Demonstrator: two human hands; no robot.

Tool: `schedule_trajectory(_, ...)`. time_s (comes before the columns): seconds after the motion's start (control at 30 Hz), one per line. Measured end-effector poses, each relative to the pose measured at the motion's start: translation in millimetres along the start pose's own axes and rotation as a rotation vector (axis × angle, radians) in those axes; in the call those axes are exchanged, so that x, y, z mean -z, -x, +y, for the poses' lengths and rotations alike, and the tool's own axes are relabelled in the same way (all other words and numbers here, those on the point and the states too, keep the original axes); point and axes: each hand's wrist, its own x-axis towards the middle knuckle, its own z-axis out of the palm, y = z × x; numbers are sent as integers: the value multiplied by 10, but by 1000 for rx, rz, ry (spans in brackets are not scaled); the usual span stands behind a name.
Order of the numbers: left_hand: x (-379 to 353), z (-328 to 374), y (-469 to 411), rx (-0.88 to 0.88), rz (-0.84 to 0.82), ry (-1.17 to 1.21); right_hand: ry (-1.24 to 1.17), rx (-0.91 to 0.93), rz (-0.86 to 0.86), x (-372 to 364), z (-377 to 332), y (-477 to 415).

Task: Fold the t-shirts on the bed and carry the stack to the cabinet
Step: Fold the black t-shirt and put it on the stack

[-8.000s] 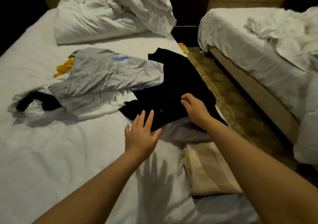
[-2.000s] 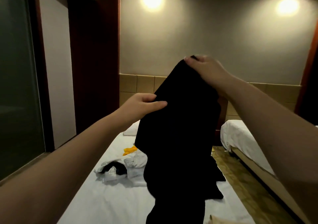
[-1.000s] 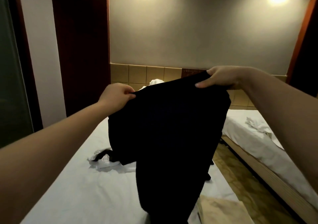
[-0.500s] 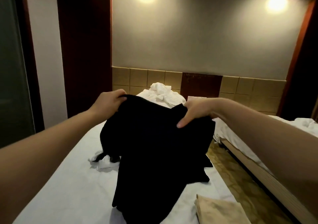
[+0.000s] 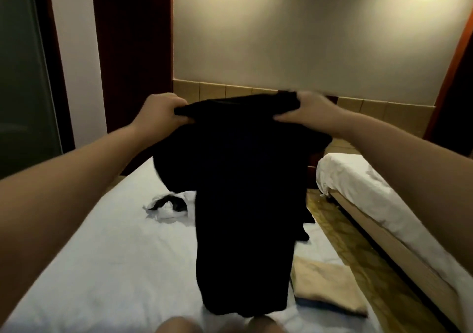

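Observation:
I hold a black t-shirt point(image 5: 243, 199) up in the air over the white bed point(image 5: 102, 268). My left hand point(image 5: 160, 113) grips its top left corner with curled fingers. My right hand point(image 5: 305, 111) pinches the top right corner, slightly blurred. The shirt hangs down to the sheet and hides most of the clothes pile behind it. A white and black garment point(image 5: 167, 208) of that pile shows at the shirt's left. A folded beige t-shirt point(image 5: 325, 286) lies on the bed's near right edge.
A second bed point(image 5: 371, 191) with white bedding stands at the right across a narrow strip of patterned floor point(image 5: 340, 235). A dark wooden panel point(image 5: 133, 51) and a tiled headboard wall point(image 5: 212, 92) lie beyond. My knees show at the bottom edge.
Eight seconds ago the black shirt lay on the bed; both hands picked it up. In the last half second I raised it and spread its top edge wider.

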Motion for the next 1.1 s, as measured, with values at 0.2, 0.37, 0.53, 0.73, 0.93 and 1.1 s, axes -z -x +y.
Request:
schedule_trajectory(0.2, 145, 175, -11, 0, 61, 21, 61, 121, 229, 168, -73, -8)
schedule_trajectory(0.37, 451, 292, -114, 65, -106, 101, -165, 82, 142, 222, -100, 68)
schedule_trajectory(0.53, 507, 206, -198, 142, -198, 314, -178, 65, -22, 332, -106, 8)
schedule_trajectory(0.73, -59, -169, -471, 314, -411, 337, 172, -23, -109, 62, 261, -515)
schedule_trajectory(0.93, -1114, -736, -992, 479, -257, 190, 303, -62, 37, -561, 1037, -1372)
schedule_trajectory(1.1, -1270, -898, -1788, 365, -2, 91, 365, -35, 350, -318, 1197, -2072)
